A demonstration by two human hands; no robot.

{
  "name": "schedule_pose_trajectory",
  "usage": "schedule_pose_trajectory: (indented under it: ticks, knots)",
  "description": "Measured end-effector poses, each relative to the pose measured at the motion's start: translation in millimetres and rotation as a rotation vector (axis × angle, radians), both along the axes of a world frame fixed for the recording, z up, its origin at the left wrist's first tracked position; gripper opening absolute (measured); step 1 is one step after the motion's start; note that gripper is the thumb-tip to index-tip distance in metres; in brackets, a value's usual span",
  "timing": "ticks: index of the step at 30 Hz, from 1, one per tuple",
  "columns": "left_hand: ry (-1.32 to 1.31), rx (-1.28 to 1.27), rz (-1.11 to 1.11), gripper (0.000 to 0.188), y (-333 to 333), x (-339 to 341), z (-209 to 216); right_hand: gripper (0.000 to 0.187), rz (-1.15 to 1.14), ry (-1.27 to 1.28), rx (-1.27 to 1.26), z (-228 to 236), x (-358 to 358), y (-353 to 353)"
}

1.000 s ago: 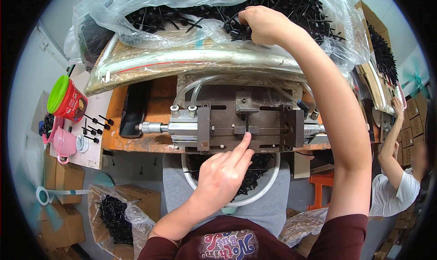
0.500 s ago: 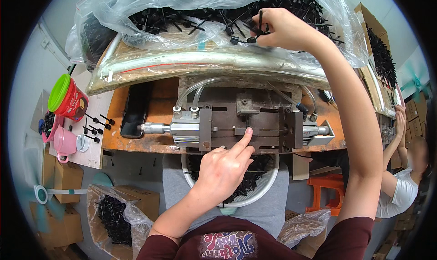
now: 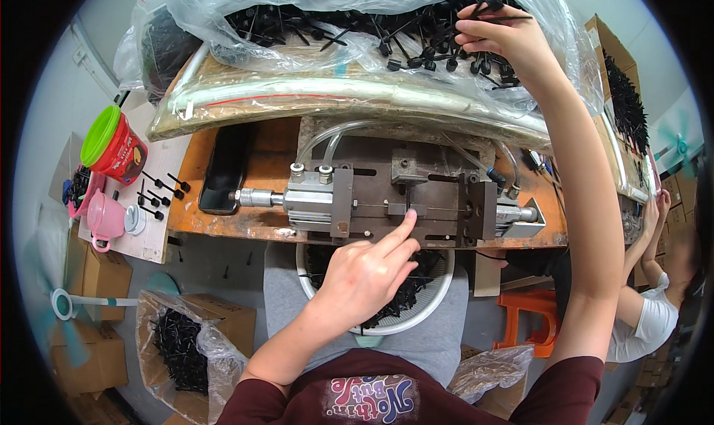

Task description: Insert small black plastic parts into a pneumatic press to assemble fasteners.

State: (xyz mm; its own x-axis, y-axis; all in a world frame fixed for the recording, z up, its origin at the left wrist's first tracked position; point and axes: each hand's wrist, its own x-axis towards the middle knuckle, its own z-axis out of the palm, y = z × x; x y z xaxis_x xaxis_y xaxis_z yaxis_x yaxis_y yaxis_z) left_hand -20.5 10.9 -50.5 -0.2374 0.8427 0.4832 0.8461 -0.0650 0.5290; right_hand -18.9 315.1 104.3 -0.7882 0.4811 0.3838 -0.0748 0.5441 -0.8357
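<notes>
The left hand (image 3: pixel 364 276) rests its released index fingertip on the metal fixture (image 3: pixel 405 202) at the desk's (image 3: pixel 223 220) centre — a slip there could pinch it. At 1 o'clock, the right hand (image 3: pixel 502 38), arm outstretched, pinches a thin black pin (image 3: pixel 506 17) above the plastic-wrapped pile (image 3: pixel 335 23) — it might drop.

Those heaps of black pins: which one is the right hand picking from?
The heap in the clear plastic bag at the top, behind the machine. The right hand lifts one pin from it; the basin and box heaps lie lower, untouched.
</notes>
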Motion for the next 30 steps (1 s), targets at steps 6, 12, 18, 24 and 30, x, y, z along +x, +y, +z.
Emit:
schedule_pose_trajectory:
  ticks: [6, 12, 18, 24, 30]
  knots:
    - [-0.134, -0.048, -0.195, 0.028, -23, 8, 8, 0.024, -0.002, 0.112, -0.163, -2, 15, 18]
    - [-0.4, 0.154, -0.087, 0.044, -19, 5, 29, 0.027, -0.009, 0.271, -0.307, -2, 38, 7]
    - [-0.52, 0.372, 0.062, 0.055, -23, -2, 26, 0.024, 0.084, 0.134, -0.495, -34, 94, -123]
    - [-0.226, 0.392, -0.005, 0.057, -23, 3, 24, 0.018, 0.068, 0.033, -0.826, -94, 132, -170]
    - [-0.141, 0.351, -0.094, 0.037, -21, 10, 22, 0.014, 0.091, 0.048, -0.906, -113, 140, -189]
